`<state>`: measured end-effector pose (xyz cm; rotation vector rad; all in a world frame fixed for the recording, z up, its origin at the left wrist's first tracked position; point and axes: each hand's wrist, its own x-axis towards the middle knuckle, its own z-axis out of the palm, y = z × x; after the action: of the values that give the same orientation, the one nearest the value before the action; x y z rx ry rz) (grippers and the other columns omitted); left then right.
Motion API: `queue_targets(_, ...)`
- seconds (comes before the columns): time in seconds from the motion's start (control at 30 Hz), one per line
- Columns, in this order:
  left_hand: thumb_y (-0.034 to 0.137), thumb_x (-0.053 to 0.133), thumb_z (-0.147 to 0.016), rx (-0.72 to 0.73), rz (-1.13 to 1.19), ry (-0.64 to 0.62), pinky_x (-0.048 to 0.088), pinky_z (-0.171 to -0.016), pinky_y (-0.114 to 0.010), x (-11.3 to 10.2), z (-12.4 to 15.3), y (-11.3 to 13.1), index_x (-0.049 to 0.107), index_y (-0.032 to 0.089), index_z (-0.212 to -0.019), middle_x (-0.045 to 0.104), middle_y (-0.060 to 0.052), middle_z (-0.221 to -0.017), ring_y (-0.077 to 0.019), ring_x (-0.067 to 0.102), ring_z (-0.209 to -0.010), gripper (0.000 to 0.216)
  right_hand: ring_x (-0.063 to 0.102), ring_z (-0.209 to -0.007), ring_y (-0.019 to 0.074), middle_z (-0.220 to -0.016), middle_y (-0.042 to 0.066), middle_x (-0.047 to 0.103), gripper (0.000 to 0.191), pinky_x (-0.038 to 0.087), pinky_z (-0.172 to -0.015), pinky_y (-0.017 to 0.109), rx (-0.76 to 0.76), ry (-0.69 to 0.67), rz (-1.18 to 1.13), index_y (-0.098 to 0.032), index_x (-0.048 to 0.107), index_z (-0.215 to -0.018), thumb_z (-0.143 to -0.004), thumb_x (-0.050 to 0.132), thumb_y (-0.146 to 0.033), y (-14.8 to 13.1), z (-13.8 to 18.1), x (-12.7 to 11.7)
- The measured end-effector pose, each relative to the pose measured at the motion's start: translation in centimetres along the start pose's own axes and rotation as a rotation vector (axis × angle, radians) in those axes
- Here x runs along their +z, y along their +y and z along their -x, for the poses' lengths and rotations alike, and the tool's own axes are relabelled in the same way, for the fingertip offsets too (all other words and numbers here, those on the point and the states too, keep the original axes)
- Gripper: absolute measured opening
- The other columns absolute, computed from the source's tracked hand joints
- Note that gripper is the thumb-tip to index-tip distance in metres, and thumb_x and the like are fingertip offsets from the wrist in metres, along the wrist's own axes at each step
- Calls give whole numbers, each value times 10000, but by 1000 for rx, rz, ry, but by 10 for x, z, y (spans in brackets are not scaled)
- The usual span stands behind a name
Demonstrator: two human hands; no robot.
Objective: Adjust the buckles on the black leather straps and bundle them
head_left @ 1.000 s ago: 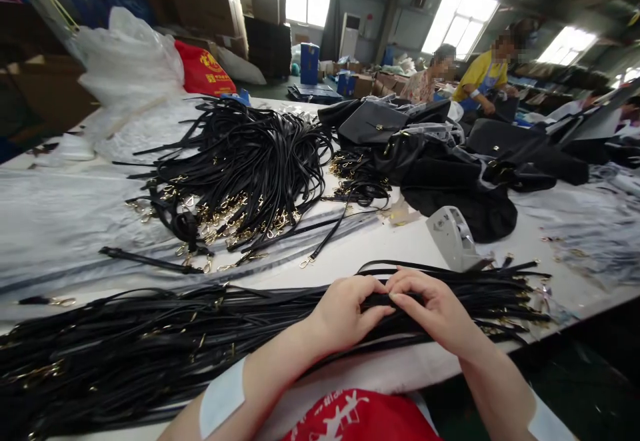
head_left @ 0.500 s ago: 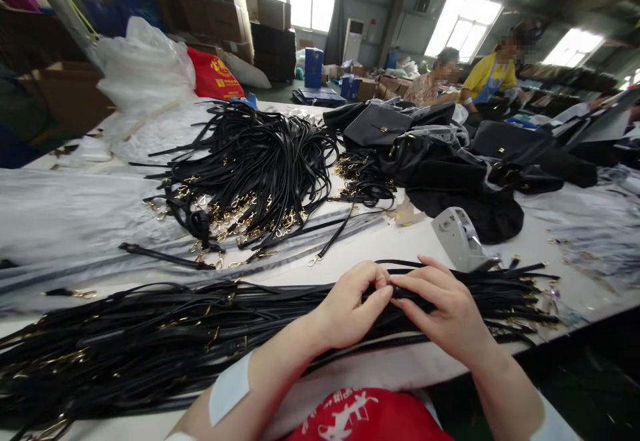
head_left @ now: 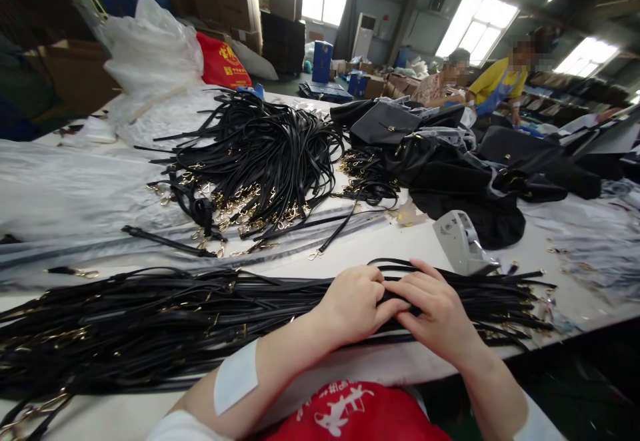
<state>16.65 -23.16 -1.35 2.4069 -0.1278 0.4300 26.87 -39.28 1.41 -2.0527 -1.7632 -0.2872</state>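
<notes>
My left hand [head_left: 356,302] and my right hand [head_left: 436,308] meet over a long bundle of black straps [head_left: 280,294] lying across the near side of the table. The left fingers are curled inward with the thumb stretched toward the right hand. On the right, fingertips and thumb close in against the left fingers, while one finger stands raised. Both hands are closed on a black strap [head_left: 395,262], part of which arches up just behind them. The exact spot they grip is hidden by the fingers. Gold clasps show among the straps.
A tangled pile of black straps [head_left: 270,154] with gold clasps lies farther back. Right of it are black bags [head_left: 440,161] and a pale tape dispenser [head_left: 460,241]. Plastic sheeting [head_left: 75,188] covers the left side. Two people work at the far right.
My hands have come closer together; the left thumb now reaches further under the right fingers. The whole view has shifted slightly.
</notes>
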Motion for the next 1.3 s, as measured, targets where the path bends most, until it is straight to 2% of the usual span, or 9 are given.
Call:
queue_targets(0.1,398,623,-911,-60,176,32,498,-709,-302,-5,0,2,574,175,-535,695,-57,-882,-168,627,-742,440,657,-738,160,-802,-5,712,295,418,-1077,478,-23,6,0,-223,665,-1041,-819,561,-60,-2,-3,3)
queue_targets(0.27,227,635,-842,-145,534,70,484,-751,-288,-8,0,3,453,177,-518,683,-55,-933,-157,620,-816,375,624,-740,158,-782,-13,692,175,415,-1063,462,-2,-14,-75,-225,677,-951,-839,619,-103,-7,-11,1)
queue_targets(0.43,200,658,-782,-197,915,51,483,-868,-320,-13,0,4,459,160,-479,678,-92,-1112,-190,634,-953,365,643,-894,183,-875,-13,735,69,392,-1059,436,74,-46,-263,-239,667,-934,-877,695,-210,-13,-16,-2)
queue_targets(0.6,181,689,-761,-261,1100,69,451,-1011,-360,-38,3,0,500,147,-455,630,-92,-1310,-227,606,-1134,361,648,-792,165,-823,-30,712,96,354,-1073,444,86,29,-245,-244,662,-954,-875,715,-231,-15,-15,-10)
queue_targets(0.93,256,709,-859,-200,1109,149,430,-1062,-414,-82,13,-25,633,141,-583,641,-106,-1310,-252,604,-1190,308,651,-766,159,-847,-27,714,89,319,-1128,445,183,67,-332,-268,678,-981,-896,690,-245,-2,-6,-26)
queue_targets(1.07,381,698,-873,-75,985,159,416,-1076,-420,-70,9,-25,665,162,-804,639,-123,-1301,-264,571,-1239,231,675,-966,186,-998,16,726,126,483,-990,310,345,188,-603,-273,695,-1016,-891,697,-278,0,0,-20)
queue_targets(1.13,402,806,-757,-53,829,88,429,-1065,-426,-55,7,-21,666,173,-1085,629,-135,-1306,-280,572,-1225,423,678,-1001,189,-1050,37,716,146,540,-866,242,417,242,-752,-271,699,-1042,-898,690,-292,0,3,-18)
queue_targets(1.2,373,834,-718,-41,695,-15,484,-987,-390,-40,4,-16,639,172,-1193,673,-117,-1205,-258,625,-1103,552,690,-963,183,-1048,48,711,151,561,-825,226,449,242,-866,-266,699,-1057,-912,675,-297,1,7,-17)
queue_targets(1.3,304,659,-879,-22,696,-155,529,-736,-273,-30,1,-10,670,158,-1096,708,-42,-930,-148,644,-757,262,695,-928,179,-1051,54,704,161,574,-816,231,491,245,-913,-263,699,-1065,-910,678,-301,8,16,-17)
